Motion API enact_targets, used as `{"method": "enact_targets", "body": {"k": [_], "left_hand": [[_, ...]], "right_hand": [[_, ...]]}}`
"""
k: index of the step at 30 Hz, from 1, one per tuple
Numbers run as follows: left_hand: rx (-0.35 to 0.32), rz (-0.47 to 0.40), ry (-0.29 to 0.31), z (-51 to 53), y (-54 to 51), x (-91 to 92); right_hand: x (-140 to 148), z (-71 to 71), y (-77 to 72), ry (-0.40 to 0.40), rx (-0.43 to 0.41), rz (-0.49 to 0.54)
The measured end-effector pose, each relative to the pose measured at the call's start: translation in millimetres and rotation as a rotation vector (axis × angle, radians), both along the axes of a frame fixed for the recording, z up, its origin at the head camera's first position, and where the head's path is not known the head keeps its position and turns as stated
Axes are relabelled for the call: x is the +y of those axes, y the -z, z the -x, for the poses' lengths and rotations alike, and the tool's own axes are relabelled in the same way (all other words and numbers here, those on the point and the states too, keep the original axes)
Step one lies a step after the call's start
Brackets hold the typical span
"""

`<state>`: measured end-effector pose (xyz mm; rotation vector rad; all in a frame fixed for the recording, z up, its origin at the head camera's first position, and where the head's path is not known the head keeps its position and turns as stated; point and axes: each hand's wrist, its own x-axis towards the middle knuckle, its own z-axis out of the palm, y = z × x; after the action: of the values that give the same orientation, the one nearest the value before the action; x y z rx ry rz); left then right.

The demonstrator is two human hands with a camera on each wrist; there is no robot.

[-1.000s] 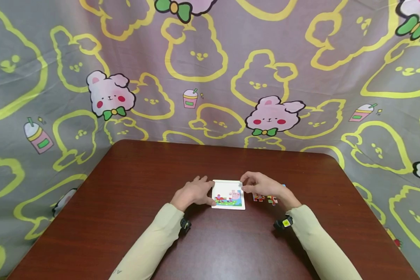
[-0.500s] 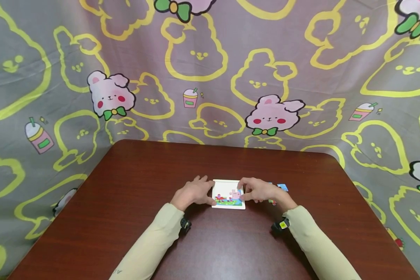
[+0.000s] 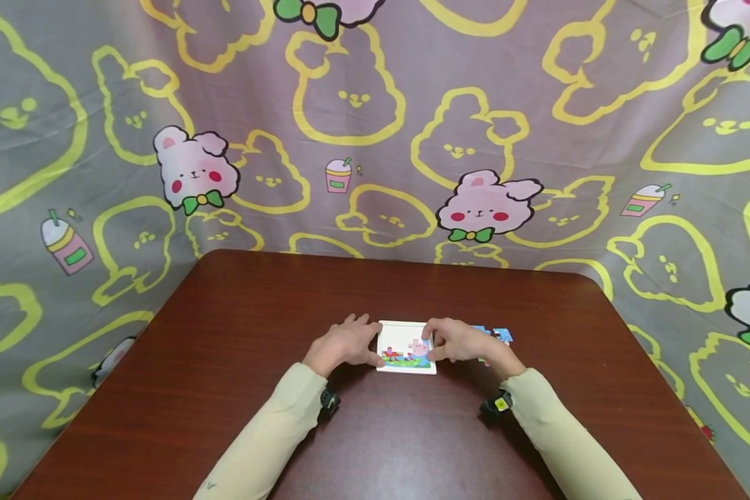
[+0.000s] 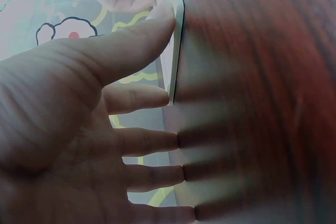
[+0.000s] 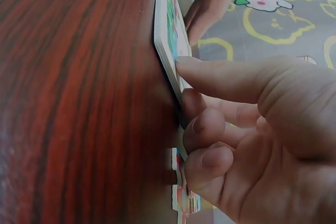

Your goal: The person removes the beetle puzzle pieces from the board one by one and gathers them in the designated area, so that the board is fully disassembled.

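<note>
A square white-framed puzzle board (image 3: 406, 371) lies flat on the table, its lower part filled with a colourful picture and its upper part white. My left hand (image 3: 345, 344) rests at its left side; in the left wrist view the thumb of the left hand (image 4: 79, 103) touches the frame edge, with the other fingers straight. At the right side, my right hand (image 3: 462, 340) grips the board's edge. The right wrist view shows the right hand (image 5: 262, 114) with its thumb on the board (image 5: 164, 45) and the other fingers curled beside it. Whether a piece sits under them is hidden.
Loose puzzle pieces (image 3: 503, 335) lie to the right of the board, partly hidden by the right hand and wrist. The dark red-brown table (image 3: 275, 298) meets a patterned cloth (image 3: 375, 90) at its back and sides. Each wrist wears a small black device.
My right hand has moved slightly left and down, from the board's upper right corner onto its right edge. Blue loose pieces show more beyond the wrist. The left hand has stayed put.
</note>
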<state>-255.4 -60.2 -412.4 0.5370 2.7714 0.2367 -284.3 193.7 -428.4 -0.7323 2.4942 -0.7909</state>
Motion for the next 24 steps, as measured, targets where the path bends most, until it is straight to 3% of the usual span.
{"method": "enact_targets", "body": {"k": [12, 20, 24], "left_hand": [[0.006, -0.009, 0.004, 1.5, 2.9, 0.1], [0.005, -0.004, -0.008, 0.8, 2.2, 0.2], [0.002, -0.014, -0.009, 0.6, 1.1, 0.0]], "right_hand": [[-0.1, -0.4, 1.3, 0.006, 0.078, -0.003], [-1.7, -1.5, 2.8, -0.065, 0.182, 0.061], [-4.3, -1.5, 2.4, -0.065, 0.189, 0.063]]}}
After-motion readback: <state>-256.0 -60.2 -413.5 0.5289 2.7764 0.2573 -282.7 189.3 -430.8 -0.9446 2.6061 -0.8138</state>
